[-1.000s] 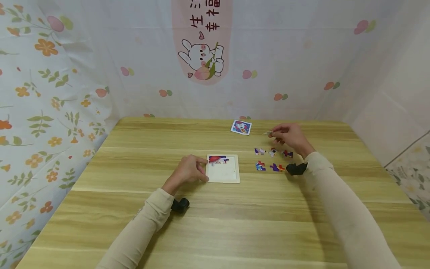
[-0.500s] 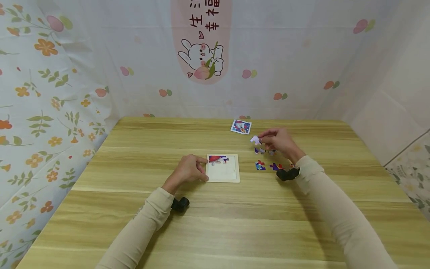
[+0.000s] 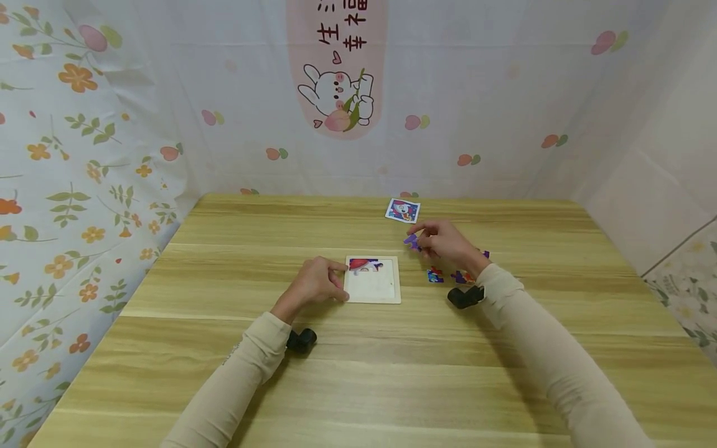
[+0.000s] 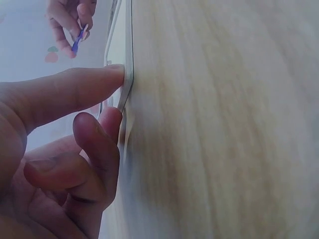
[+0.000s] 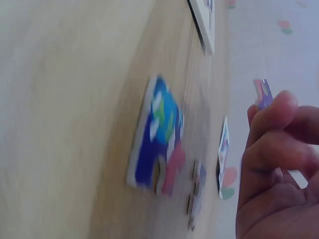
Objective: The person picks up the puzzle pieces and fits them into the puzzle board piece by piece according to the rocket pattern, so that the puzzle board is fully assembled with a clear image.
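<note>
My left hand [image 3: 315, 280] holds the left edge of a white square puzzle tray [image 3: 372, 291], thumb and index finger at its rim; in the left wrist view the thumb [image 4: 94, 87] presses the tray's edge while other fingers curl beside it. Joined puzzle pieces [image 3: 363, 266] with a red and white picture fill the tray's upper left. To the tray's right, my right hand [image 3: 446, 242] pinches a purple puzzle piece [image 3: 412, 241] above the table. The right wrist view shows this piece's pink and purple face between thumb and finger.
Loose pieces lie under and beside the right hand: a blue and red one [image 3: 435, 275], a purple and orange one [image 3: 462, 277], and others partly hidden. A small picture card [image 3: 403, 211] lies near the table's back edge, before a patterned curtain [image 3: 482, 93].
My right hand has moved left and nearer the tray, carrying the puzzle piece, whose purple face now shows. My left hand and the tray have stayed in place.
</note>
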`<act>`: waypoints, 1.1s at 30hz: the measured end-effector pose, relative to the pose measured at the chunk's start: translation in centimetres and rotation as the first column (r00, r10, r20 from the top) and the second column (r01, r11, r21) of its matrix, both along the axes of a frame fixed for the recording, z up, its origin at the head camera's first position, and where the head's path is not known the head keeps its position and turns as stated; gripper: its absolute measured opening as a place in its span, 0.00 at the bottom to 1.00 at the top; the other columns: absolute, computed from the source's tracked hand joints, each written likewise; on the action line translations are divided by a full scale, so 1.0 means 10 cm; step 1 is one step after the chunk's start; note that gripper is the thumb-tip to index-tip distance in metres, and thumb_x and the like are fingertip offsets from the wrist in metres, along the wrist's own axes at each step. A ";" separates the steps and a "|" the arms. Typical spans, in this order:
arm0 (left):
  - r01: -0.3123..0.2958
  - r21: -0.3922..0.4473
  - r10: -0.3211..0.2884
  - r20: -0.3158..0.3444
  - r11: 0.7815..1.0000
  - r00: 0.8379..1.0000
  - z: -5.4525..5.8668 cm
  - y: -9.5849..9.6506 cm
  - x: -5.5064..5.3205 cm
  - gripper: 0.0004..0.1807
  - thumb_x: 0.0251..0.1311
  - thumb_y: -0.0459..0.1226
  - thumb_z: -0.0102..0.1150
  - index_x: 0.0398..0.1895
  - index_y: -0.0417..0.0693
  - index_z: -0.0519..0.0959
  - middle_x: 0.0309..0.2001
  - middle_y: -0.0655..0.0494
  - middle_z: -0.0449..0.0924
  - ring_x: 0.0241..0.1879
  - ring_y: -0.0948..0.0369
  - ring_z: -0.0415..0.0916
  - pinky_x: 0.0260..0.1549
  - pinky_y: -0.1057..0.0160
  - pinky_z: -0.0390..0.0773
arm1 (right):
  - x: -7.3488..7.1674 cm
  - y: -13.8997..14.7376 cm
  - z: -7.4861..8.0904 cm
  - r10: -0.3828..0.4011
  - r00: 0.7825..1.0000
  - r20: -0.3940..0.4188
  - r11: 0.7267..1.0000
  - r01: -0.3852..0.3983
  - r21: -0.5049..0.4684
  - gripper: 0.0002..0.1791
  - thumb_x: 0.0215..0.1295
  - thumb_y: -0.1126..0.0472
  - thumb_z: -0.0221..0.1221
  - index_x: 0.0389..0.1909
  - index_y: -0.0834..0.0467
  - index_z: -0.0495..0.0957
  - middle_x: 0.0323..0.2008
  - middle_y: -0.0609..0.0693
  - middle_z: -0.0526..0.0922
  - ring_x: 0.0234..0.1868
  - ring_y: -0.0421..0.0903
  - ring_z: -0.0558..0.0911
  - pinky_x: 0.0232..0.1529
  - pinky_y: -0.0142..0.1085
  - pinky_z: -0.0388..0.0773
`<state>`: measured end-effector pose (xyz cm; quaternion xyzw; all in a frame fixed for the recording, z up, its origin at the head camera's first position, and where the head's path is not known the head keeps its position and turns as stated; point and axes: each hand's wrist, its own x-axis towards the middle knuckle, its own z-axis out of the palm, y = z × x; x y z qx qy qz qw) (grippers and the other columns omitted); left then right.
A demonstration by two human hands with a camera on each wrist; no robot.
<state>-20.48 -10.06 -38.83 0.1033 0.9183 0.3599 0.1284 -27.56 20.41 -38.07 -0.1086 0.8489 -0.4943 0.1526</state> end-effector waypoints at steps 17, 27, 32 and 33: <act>0.008 0.022 -0.008 -0.008 1.000 1.000 0.00 0.00 0.02 0.34 0.42 0.31 0.78 0.59 0.40 0.81 0.26 0.54 0.87 0.20 0.68 0.72 0.21 0.71 0.69 | 0.09 -0.31 -0.09 0.045 0.999 -0.017 0.998 -0.044 0.043 0.14 0.64 0.66 0.64 0.51 0.61 0.83 0.21 0.51 0.83 0.14 0.43 0.73 0.18 0.33 0.68; 0.007 0.026 -0.007 0.000 1.000 1.000 -0.01 0.00 0.01 0.34 0.43 0.32 0.79 0.59 0.40 0.81 0.26 0.54 0.87 0.22 0.67 0.72 0.22 0.70 0.69 | 0.10 -0.44 -0.13 0.035 0.999 -0.023 0.992 -0.032 0.118 0.14 0.63 0.62 0.67 0.49 0.58 0.86 0.13 0.47 0.78 0.11 0.41 0.71 0.17 0.32 0.66; 0.002 0.027 -0.002 0.005 1.000 1.000 0.00 0.00 0.02 0.34 0.43 0.32 0.79 0.59 0.40 0.81 0.26 0.54 0.87 0.22 0.67 0.72 0.22 0.70 0.69 | 0.10 -0.45 -0.12 0.038 0.999 -0.022 0.993 -0.035 0.113 0.13 0.63 0.62 0.67 0.49 0.59 0.86 0.13 0.48 0.78 0.11 0.41 0.71 0.17 0.32 0.66; 0.001 0.028 -0.001 0.006 1.000 1.000 0.00 0.00 0.02 0.34 0.43 0.32 0.79 0.59 0.40 0.81 0.26 0.54 0.87 0.21 0.67 0.72 0.22 0.71 0.69 | 0.10 -0.46 -0.12 0.042 0.999 -0.024 0.993 -0.039 0.115 0.13 0.63 0.62 0.67 0.49 0.59 0.86 0.13 0.48 0.78 0.11 0.41 0.71 0.17 0.32 0.66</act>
